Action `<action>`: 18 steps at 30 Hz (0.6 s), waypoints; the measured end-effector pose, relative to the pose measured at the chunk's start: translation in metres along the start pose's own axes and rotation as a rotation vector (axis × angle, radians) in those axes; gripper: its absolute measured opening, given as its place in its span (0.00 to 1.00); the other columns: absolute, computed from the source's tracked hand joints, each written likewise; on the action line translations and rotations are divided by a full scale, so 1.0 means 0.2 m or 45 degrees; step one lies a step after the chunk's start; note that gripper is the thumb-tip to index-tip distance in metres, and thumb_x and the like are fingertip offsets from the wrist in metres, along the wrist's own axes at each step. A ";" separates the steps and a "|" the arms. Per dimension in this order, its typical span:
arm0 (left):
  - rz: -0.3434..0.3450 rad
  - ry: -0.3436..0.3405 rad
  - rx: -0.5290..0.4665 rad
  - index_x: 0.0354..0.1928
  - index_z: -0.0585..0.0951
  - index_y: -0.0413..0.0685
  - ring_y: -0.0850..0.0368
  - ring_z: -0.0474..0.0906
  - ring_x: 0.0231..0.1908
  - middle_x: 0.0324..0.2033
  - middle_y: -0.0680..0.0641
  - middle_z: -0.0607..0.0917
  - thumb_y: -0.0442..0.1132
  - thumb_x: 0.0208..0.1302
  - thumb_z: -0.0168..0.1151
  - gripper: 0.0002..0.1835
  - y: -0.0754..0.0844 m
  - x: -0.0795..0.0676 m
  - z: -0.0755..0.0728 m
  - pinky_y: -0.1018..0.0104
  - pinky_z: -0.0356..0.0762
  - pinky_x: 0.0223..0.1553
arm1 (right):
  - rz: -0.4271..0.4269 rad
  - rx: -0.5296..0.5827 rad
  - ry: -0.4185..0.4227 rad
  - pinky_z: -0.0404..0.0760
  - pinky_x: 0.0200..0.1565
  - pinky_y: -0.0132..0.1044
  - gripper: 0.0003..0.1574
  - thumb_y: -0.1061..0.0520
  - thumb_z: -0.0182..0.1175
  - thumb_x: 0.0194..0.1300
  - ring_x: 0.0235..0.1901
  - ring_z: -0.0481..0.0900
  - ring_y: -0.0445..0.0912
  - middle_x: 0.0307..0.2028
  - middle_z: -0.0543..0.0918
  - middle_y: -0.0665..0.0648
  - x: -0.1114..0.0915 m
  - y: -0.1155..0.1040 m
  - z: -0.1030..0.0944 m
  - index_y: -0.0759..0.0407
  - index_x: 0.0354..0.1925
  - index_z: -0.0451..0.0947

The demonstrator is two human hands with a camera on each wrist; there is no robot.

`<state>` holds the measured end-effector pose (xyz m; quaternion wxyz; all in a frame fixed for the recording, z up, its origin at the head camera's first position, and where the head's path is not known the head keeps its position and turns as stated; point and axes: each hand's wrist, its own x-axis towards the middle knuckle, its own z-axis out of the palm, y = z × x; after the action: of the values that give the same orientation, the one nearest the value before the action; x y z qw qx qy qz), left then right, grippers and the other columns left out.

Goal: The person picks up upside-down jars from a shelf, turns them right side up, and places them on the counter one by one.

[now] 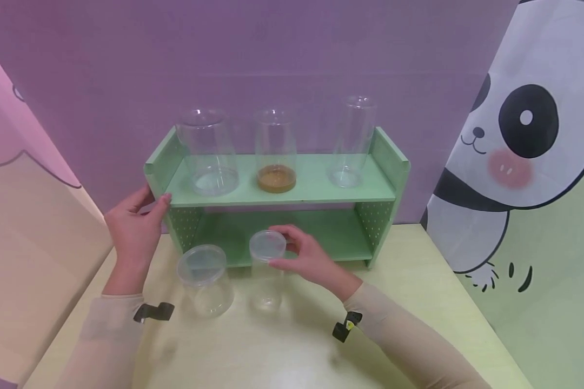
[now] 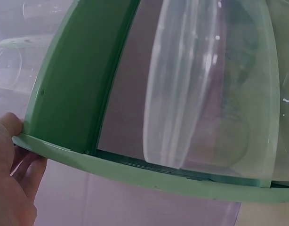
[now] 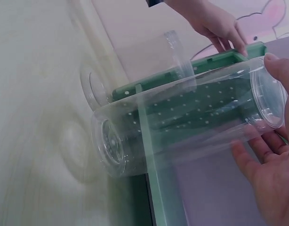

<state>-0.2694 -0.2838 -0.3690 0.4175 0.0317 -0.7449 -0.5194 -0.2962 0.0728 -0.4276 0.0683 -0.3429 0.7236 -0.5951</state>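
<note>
My left hand [image 1: 137, 227] grips the left side panel of a small green two-tier shelf [image 1: 316, 197], thumb in front and fingers behind. The panel's edge also shows between thumb and fingers in the left wrist view. With my right hand [image 1: 309, 258] I hold a slim clear jar [image 1: 266, 286] by its lidded top, thumb on the near side and fingers on the far side. This jar stands upright in front of the shelf, its base close over the table. To its left, a wider clear jar [image 1: 208, 297] with a translucent lid [image 1: 202, 265] stands on the table.
On the upper tier stand three clear jars: a wide one [image 1: 208, 154] at left, one with a brownish layer [image 1: 276, 178] at its bottom in the middle, and a tall slim one [image 1: 354, 140] at right. Behind the shelf rises a purple backdrop [image 1: 272, 48]. A pale wooden table [image 1: 292, 356] lies underneath.
</note>
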 end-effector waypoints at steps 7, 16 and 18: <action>0.023 0.013 -0.004 0.62 0.91 0.54 0.75 0.87 0.43 0.53 0.43 0.93 0.35 0.70 0.78 0.19 0.00 0.00 0.00 0.84 0.84 0.40 | -0.016 0.016 -0.067 0.85 0.66 0.49 0.43 0.65 0.79 0.66 0.59 0.84 0.50 0.65 0.81 0.59 0.10 0.03 0.11 0.60 0.75 0.75; 0.045 0.024 -0.011 0.61 0.92 0.56 0.76 0.87 0.42 0.52 0.42 0.93 0.35 0.69 0.79 0.20 -0.01 -0.01 0.01 0.83 0.84 0.40 | 0.054 0.018 -0.065 0.90 0.57 0.41 0.43 0.65 0.80 0.65 0.61 0.85 0.55 0.65 0.81 0.60 0.17 0.12 0.20 0.60 0.74 0.75; 0.049 0.028 -0.011 0.61 0.92 0.56 0.76 0.87 0.42 0.52 0.42 0.93 0.35 0.69 0.79 0.20 -0.02 -0.01 0.01 0.83 0.84 0.40 | 0.066 0.032 -0.066 0.90 0.57 0.41 0.42 0.65 0.80 0.65 0.62 0.85 0.55 0.65 0.81 0.60 0.18 0.13 0.21 0.60 0.73 0.75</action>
<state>-0.2715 -0.2830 -0.3726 0.4356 0.0214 -0.7386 -0.5141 -0.3136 0.0190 -0.4522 0.1068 -0.3387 0.7225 -0.5931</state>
